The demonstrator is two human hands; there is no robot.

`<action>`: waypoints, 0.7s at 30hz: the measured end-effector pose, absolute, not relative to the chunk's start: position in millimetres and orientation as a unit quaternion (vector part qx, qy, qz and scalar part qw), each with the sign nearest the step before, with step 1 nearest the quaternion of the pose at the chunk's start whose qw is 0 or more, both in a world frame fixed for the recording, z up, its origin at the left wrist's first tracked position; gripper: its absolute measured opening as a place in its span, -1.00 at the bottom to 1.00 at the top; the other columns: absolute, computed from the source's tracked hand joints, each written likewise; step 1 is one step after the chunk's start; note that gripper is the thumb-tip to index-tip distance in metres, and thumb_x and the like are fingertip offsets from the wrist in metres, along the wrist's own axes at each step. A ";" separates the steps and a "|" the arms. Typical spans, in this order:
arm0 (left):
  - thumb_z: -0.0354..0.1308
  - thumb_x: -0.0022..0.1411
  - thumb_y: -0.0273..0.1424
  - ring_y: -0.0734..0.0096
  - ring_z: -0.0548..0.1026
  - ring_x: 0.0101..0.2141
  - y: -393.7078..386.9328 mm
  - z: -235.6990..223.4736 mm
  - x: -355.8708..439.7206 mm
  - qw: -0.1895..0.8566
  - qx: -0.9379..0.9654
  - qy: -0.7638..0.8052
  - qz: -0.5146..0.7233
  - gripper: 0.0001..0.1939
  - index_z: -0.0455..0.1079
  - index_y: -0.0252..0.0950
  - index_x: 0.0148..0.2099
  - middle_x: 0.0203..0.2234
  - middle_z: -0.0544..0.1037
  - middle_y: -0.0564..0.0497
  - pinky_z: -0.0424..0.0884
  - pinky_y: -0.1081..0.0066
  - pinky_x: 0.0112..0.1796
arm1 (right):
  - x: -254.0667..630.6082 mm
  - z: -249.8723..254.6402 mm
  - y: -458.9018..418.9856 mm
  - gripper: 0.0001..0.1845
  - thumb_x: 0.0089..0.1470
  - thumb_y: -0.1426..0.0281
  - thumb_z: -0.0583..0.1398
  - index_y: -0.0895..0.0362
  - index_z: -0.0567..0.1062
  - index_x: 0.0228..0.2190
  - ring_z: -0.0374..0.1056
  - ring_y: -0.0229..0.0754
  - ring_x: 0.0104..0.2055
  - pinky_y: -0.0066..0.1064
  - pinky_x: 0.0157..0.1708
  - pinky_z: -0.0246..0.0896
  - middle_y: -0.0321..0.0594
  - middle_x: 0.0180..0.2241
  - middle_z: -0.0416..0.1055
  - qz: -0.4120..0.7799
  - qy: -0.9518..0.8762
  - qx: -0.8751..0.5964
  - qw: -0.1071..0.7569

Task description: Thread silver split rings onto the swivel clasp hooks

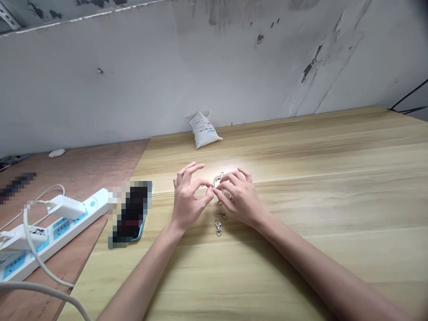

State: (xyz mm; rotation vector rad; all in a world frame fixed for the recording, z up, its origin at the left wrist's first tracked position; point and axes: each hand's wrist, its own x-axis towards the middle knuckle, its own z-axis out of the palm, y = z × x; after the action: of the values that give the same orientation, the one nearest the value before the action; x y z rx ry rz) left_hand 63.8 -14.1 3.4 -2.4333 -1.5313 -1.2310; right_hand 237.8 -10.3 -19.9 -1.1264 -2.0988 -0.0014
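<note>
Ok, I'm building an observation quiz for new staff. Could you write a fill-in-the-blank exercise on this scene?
1. Between the left hand and right hand is a small piece of silvery ____.
2. The blue-edged phone lies on the table closer to the ____ hand.
3. The power strip, apart from its blue socket panels, is ____ in colour.
4. The plastic packet sits between the hands and the ____.

Missing words: metal; left; white; wall.

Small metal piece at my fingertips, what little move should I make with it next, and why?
Perhaps turn the small metal piece slightly with the right hand while the left hand steadies it: both hands come together at it, hiding much of it from view.
</note>
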 end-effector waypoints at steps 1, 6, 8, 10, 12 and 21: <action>0.21 0.17 -0.45 0.08 0.24 0.18 -14.4 3.5 64.0 0.008 -0.779 -0.489 -0.392 -0.94 0.48 -0.18 -0.34 0.08 0.42 0.00 0.16 0.04 0.15 | 237.9 -19.7 -10.1 -0.79 0.24 0.36 0.11 0.08 0.50 -0.40 0.34 -0.11 -0.14 -0.04 0.17 -0.06 -0.19 -0.28 0.50 -0.001 -0.819 -0.437 0.373; 0.20 0.17 -0.47 0.10 0.25 0.18 -15.2 4.4 64.5 0.007 -0.786 -0.476 -0.394 -0.93 0.47 -0.18 -0.34 0.07 0.42 0.00 0.17 0.05 0.15 | 237.5 -18.4 -9.4 -0.85 0.22 0.33 0.13 0.07 0.50 -0.32 0.35 -0.10 -0.14 -0.06 0.15 -0.04 -0.17 -0.25 0.49 0.011 -0.811 -0.448 0.377; 0.20 0.17 -0.46 0.10 0.25 0.18 -15.8 4.4 64.9 0.006 -0.790 -0.470 -0.393 -0.93 0.47 -0.18 -0.33 0.07 0.42 -0.01 0.17 0.05 0.15 | 237.2 -19.1 -9.3 -0.86 0.19 0.31 0.16 0.08 0.50 -0.33 0.35 -0.10 -0.14 -0.07 0.14 -0.03 -0.18 -0.25 0.48 0.018 -0.807 -0.451 0.381; 0.20 0.18 -0.46 0.11 0.25 0.18 -16.3 4.3 65.2 0.014 -0.794 -0.466 -0.390 -0.93 0.47 -0.19 -0.33 0.07 0.43 -0.01 0.18 0.06 0.15 | 237.1 -21.0 -9.1 -0.87 0.19 0.35 0.17 0.08 0.50 -0.37 0.35 -0.12 -0.15 -0.09 0.12 -0.02 -0.19 -0.26 0.48 0.033 -0.808 -0.444 0.385; 0.19 0.18 -0.46 0.10 0.26 0.18 -16.0 3.9 64.9 0.040 -0.799 -0.458 -0.386 -0.93 0.47 -0.19 -0.32 0.07 0.43 -0.03 0.18 0.05 0.15 | 237.2 -22.9 -8.8 -0.85 0.20 0.38 0.17 0.09 0.50 -0.41 0.35 -0.14 -0.18 -0.10 0.10 0.01 -0.21 -0.29 0.48 0.056 -0.809 -0.436 0.390; 0.19 0.18 -0.45 0.10 0.32 0.17 -8.5 -0.3 57.6 0.160 -0.833 -0.399 -0.348 -0.92 0.47 -0.14 -0.32 0.11 0.45 0.03 0.10 0.00 0.19 | 248.3 -3.5 -6.5 -0.63 0.25 0.21 0.09 0.13 0.52 -0.47 0.39 -0.19 -0.32 -0.33 -0.26 0.27 -0.22 -0.41 0.49 0.460 -0.721 -0.367 0.365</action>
State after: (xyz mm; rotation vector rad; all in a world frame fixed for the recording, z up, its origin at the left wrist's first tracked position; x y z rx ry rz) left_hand 57.6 -8.5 -0.3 -2.3794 -1.1402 -0.9953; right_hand 248.3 -6.5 -3.5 -0.9451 -1.8553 1.1839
